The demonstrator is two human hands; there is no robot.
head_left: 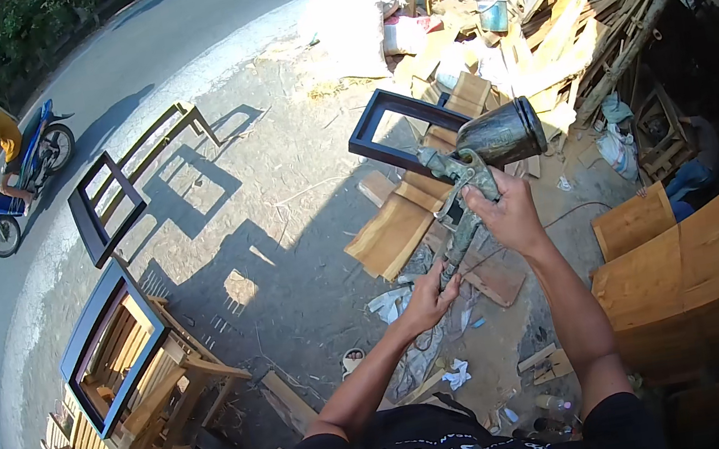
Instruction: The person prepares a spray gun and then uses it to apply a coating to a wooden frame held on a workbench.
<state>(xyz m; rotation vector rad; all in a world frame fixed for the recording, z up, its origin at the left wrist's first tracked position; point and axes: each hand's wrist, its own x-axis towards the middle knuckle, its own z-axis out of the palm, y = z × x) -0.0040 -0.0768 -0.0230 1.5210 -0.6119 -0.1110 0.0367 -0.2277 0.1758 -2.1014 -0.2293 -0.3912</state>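
"Where's the spray gun (465, 178)?"

"Between two and three o'clock from the middle of the view, held above the ground (303, 224), its dark cup (496, 137) jutting towards two."

"And the fingers?"

"The right hand's (507, 208) are curled round the gun's body, just below the cup; the left hand's (430, 301) are wrapped round the lower end of its handle."

"What's about?"

"A dark rectangular frame (393, 160) at one o'clock, partly hidden by the gun, and brown boards (392, 236) beneath. Another dark frame (133, 381) rests against wooden furniture (213, 370) at eight."
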